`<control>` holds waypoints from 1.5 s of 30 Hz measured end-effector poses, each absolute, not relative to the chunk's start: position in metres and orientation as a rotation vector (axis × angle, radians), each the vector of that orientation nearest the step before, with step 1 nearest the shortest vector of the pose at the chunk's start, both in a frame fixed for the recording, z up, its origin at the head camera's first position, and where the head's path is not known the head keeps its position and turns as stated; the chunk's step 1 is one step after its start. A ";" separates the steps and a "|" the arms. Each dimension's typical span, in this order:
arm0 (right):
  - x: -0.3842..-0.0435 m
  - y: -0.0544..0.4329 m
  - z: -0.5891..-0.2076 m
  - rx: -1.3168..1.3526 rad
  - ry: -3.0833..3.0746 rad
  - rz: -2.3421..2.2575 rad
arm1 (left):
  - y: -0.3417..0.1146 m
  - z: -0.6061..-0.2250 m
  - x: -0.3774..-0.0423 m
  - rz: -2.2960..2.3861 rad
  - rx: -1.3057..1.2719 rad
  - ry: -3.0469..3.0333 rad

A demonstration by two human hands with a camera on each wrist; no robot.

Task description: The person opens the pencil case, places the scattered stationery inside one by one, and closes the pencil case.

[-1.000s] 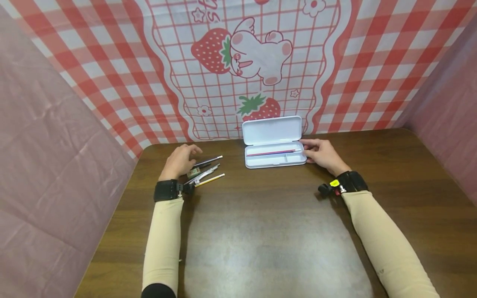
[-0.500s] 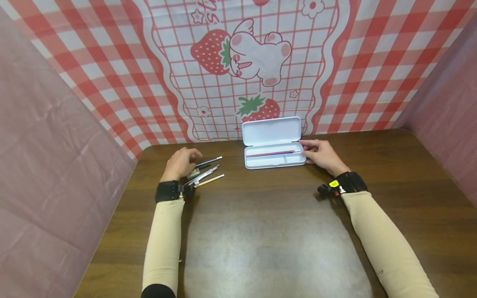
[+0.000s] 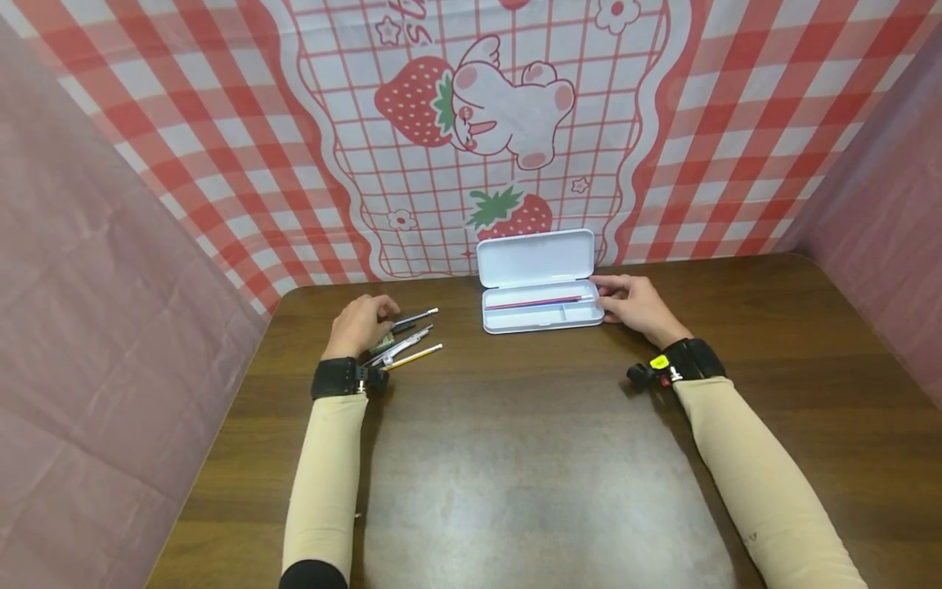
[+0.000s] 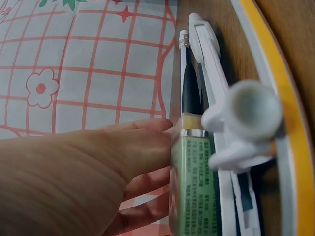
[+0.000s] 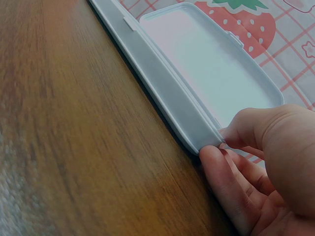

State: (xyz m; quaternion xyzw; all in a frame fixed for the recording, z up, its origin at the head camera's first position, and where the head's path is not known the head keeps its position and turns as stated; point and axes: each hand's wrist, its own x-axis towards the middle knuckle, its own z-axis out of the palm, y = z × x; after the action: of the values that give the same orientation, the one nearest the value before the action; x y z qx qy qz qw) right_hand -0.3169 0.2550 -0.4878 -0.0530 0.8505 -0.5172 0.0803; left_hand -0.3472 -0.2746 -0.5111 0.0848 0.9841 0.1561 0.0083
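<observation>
My left hand (image 3: 358,325) reaches over a small group of stationery, fingertips close beside a pencil with a white end (image 3: 423,316). In the left wrist view its fingers pass behind a green-labelled eraser (image 4: 197,182); their tips are partly hidden. A white drawing compass (image 4: 219,93), a black pen (image 4: 192,88) and a yellow pencil (image 3: 415,357) lie alongside. My right hand (image 3: 636,307) grips the right end of a white pencil case (image 5: 157,78), with thumb and fingers at its corner. Its lid (image 3: 536,258) stands raised. Red and blue pencils (image 3: 533,303) lie in the long rear compartment.
The brown wooden table (image 3: 515,458) carries everything. Right behind the case hangs a red-and-white checked cloth (image 3: 243,147) with strawberry prints. A pinkish cloth (image 3: 96,327) closes off the left side, and another cloth (image 3: 876,164) the right.
My left hand has lowered and moved slightly right and nearer, its fingers drawing in over the pencil and now covering part of the eraser. The right hand and the case stay put.
</observation>
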 end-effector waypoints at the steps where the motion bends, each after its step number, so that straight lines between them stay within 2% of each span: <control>1: -0.317 0.255 -0.487 -0.160 2.543 -1.550 | -0.274 -0.512 -0.347 0.487 0.252 3.081; 15: -0.319 0.255 -0.485 -0.162 2.551 -1.544 | -0.261 -0.492 -0.337 0.539 0.207 3.017; 24: -0.317 0.255 -0.484 -0.170 2.562 -1.551 | -0.267 -0.514 -0.352 0.488 0.234 3.064; 45: -0.313 0.254 -0.484 -0.168 2.565 -1.559 | -0.266 -0.518 -0.350 0.420 0.245 3.055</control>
State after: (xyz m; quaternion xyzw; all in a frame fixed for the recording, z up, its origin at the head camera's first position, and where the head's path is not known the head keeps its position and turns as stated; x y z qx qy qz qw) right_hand -0.3133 0.2544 -0.4843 -0.0557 0.8513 -0.5173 0.0677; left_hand -0.3500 -0.2656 -0.5184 0.0790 0.9873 0.1356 0.0241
